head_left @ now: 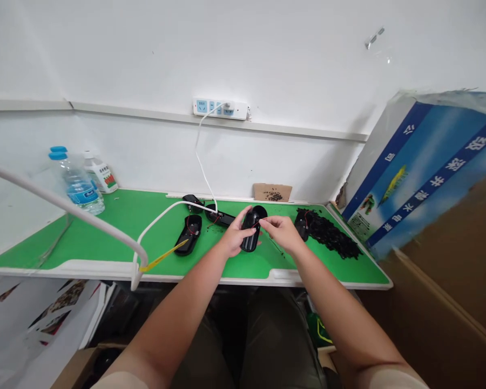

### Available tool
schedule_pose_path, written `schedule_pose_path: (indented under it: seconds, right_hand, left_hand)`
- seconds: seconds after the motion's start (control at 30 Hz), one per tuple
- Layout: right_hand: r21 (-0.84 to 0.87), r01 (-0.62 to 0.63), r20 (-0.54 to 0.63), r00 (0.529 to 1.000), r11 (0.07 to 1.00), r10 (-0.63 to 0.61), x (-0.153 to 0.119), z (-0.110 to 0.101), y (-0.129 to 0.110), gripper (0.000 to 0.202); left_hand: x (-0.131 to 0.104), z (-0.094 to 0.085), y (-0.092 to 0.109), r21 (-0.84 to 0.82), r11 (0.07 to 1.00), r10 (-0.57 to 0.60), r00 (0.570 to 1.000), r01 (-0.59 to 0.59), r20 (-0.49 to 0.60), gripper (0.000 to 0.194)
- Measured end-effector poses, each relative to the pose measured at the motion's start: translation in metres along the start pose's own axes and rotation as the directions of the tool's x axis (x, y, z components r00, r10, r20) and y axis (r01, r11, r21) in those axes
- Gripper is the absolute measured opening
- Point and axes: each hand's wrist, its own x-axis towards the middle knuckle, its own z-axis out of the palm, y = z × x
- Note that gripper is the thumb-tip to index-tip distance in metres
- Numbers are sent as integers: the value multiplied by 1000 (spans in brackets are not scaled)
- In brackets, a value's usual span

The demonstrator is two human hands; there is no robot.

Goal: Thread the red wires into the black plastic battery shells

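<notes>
My left hand (235, 236) is wrapped round a black, rounded plastic shell (250, 237), tilted up above the green tabletop. At the shell's upper right, the fingers of my right hand (276, 227) are pinched together on what looks like a thin red wire (256, 222). A thin dark wire (276, 247) shows just below that hand. Left of my hands lies a similar black shell (189, 235) with red wires in it. Behind it are a smaller black part (192, 202) and a long black housing (222, 216).
A pile of black parts (334, 235) lies right, beside another wired black shell (302, 224). Small dark pieces sit on cardboard (272, 192) at the back. A white cable (166, 209) runs from the power strip (221, 108) across the left. Bottles (83, 186) stand back left; a large blue box (421, 162) leans right.
</notes>
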Motion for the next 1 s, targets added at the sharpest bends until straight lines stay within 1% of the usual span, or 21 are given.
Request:
schedule_pose_path:
  seconds: [0.13,0.23,0.37,0.5,0.6,0.67,0.8,1.0]
  right_hand:
    - [39,53,-79,996,998,-50,5,8,3,32]
    - [-16,88,-112,990,996,-89,6,12,1,31]
    - [-102,99,-112,988,990,-110,6,14,-5,30]
    - [-126,116,-140,981,985,-133,7,14,-5,30]
    - [-98,128,-161,977,987,-142,7,13,-3,29]
    - [-86,132,-166,975,988,-144,6,12,-2,28]
    - [-88,130,-148,979,988,-142,5,10,-1,29]
    - [-79,124,-143,981,989,-134,5,13,-5,30]
  left_hand:
    - [0,1,-1,36,999,5,1000,-4,-7,82]
    - [1,1,-2,40,999,5,1000,-5,-13,81]
    - [0,0,-2,51,999,-7,1000,8,-21,81]
    - [-2,0,0,39,999,-23,999,21,39,82]
    - [-4,-1,2,6,1000,-13,995,13,94,83]
    - [-4,0,2,-3,1000,-4,994,4,108,81]
    - [-3,1,-1,24,1000,12,996,-14,89,81]
    - [-1,2,-4,54,998,38,999,-39,14,85]
